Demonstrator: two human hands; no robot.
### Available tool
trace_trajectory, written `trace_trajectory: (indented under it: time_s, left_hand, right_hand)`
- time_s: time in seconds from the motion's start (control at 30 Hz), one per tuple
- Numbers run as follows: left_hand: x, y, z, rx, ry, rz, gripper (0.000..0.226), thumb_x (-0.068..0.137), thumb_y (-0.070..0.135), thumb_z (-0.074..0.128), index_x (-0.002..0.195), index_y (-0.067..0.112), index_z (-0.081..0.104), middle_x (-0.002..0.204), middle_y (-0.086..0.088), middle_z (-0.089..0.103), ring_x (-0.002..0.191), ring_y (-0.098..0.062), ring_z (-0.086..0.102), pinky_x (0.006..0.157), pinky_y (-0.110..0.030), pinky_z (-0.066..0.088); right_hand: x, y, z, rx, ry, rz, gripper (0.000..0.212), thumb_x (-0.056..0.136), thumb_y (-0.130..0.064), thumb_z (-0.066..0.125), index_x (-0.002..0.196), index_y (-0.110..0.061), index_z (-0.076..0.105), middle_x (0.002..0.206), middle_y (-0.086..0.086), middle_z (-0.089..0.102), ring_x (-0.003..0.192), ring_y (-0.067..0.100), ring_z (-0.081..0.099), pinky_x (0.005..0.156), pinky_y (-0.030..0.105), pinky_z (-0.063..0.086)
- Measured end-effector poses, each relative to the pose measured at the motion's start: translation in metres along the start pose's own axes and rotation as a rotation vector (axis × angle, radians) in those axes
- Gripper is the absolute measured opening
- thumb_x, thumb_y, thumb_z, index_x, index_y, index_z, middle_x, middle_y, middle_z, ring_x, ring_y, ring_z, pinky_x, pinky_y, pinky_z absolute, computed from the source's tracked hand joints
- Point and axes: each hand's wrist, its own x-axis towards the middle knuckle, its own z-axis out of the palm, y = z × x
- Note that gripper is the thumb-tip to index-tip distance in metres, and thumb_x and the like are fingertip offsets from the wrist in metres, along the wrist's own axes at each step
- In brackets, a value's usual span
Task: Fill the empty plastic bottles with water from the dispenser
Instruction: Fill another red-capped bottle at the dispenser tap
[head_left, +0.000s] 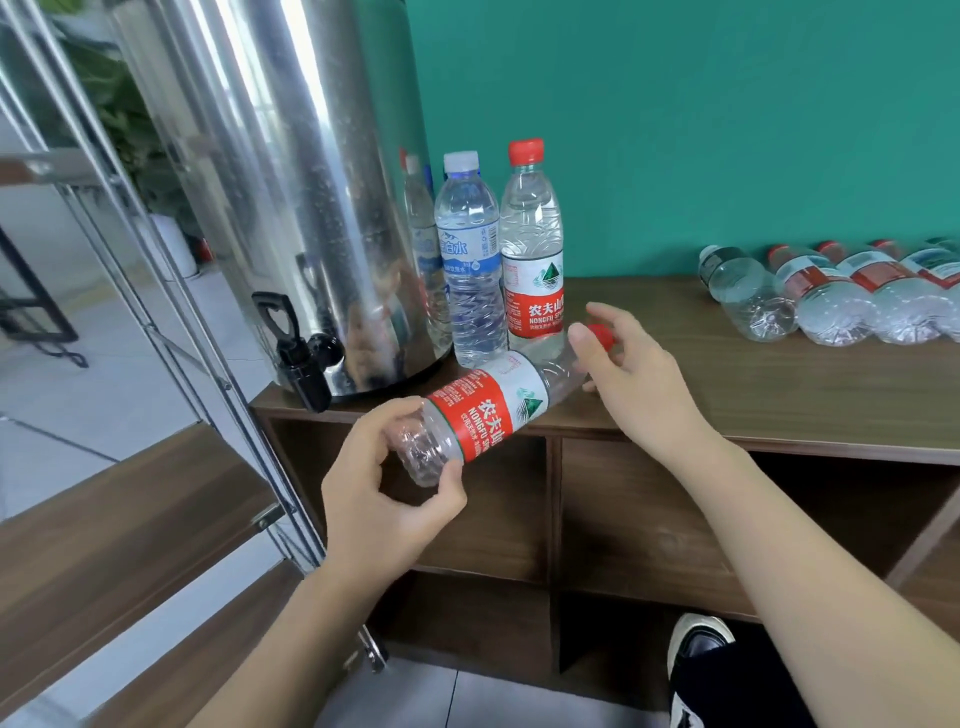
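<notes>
— What is the left hand (384, 483) doing?

— Its fingers and thumb are curled round the base of an empty red-labelled bottle (485, 413), which lies tilted in the air, base low toward the person, neck rising to the right.

— And the right hand (631, 374)?

— At the neck end. Thumb and forefinger pinch the red cap (602, 335); the other fingers spread loosely, one reaching under the neck. Whether the cap is off the thread I cannot tell.

— What lies beyond the fingers?

— Just behind the right fingertips stand two full bottles on the wooden cabinet top (727, 384): a blue-labelled bottle (470, 260) with a pale cap and a red-capped bottle (532, 244), touching side by side. Left of them, the steel water dispenser (270, 182), its black tap (298, 348) overhanging the cabinet edge, above and left of the left fingers.

— To the right?

— Well apart from the right hand, a row of empty bottles (831, 296) lies on its side against the green wall (675, 130).
</notes>
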Motion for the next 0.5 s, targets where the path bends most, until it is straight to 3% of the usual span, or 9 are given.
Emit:
trace_trajectory:
  time_s: [0.07,0.13,0.23,0.33,0.43,0.5]
  left_hand:
    - [-0.003,-0.004,-0.014,-0.004,-0.055,-0.023,0.054,0.078,0.035,0.077,0.126,0.019,0.057,0.12,0.008,0.067,0.11,-0.011,0.068,0.086,-0.021,0.055]
    - [-0.004,-0.008,-0.027,0.009,-0.152,-0.114,0.057,0.077,0.042,0.081,0.125,0.025,0.056,0.118,0.016,0.067,0.11,-0.009,0.069,0.083,-0.017,0.056]
    - [-0.003,-0.014,-0.044,0.16,-0.31,-0.26,0.065,0.074,0.063,0.084,0.126,0.038,0.052,0.115,0.025,0.064,0.108,0.001,0.066,0.082,-0.016,0.056]
    - [0.0,-0.017,-0.051,0.469,-0.451,-0.28,0.078,0.07,0.09,0.063,0.131,0.043,0.047,0.108,0.025,0.062,0.098,-0.001,0.064,0.079,-0.023,0.056]
    - [-0.001,-0.017,-0.048,0.491,-0.48,-0.273,0.08,0.072,0.091,0.059,0.136,0.048,0.039,0.116,0.023,0.065,0.102,-0.003,0.064,0.087,-0.034,0.057]
    - [-0.002,-0.017,-0.047,0.438,-0.453,-0.265,0.079,0.074,0.088,0.061,0.139,0.048,0.039,0.122,0.021,0.066,0.108,-0.003,0.064,0.092,-0.034,0.056]
  right_hand:
    - [0.0,-0.005,0.004,0.06,-0.019,-0.017,0.043,0.103,-0.049,0.05,0.139,-0.028,0.055,0.093,-0.004,0.072,0.068,0.002,0.066,0.069,0.015,0.048]
    - [-0.001,-0.01,0.007,0.041,-0.024,-0.069,0.033,0.104,-0.044,0.05,0.127,-0.025,0.062,0.083,-0.003,0.071,0.06,0.003,0.061,0.066,0.019,0.047]
    - [-0.009,-0.021,0.017,0.049,-0.096,-0.115,0.021,0.102,-0.041,0.057,0.114,-0.026,0.067,0.081,-0.006,0.069,0.062,0.004,0.061,0.066,0.018,0.048]
    - [-0.021,-0.033,0.039,0.065,-0.192,-0.136,0.016,0.096,-0.038,0.067,0.106,-0.027,0.07,0.088,-0.009,0.069,0.071,0.004,0.063,0.07,0.019,0.051]
    - [-0.033,-0.04,0.066,-0.008,-0.315,-0.178,0.026,0.091,-0.044,0.071,0.111,-0.028,0.07,0.096,-0.012,0.07,0.083,0.007,0.066,0.085,0.031,0.054]
    - [-0.036,-0.045,0.079,-0.026,-0.371,-0.196,0.031,0.089,-0.05,0.071,0.113,-0.029,0.07,0.098,-0.015,0.069,0.088,0.003,0.066,0.086,0.027,0.054]
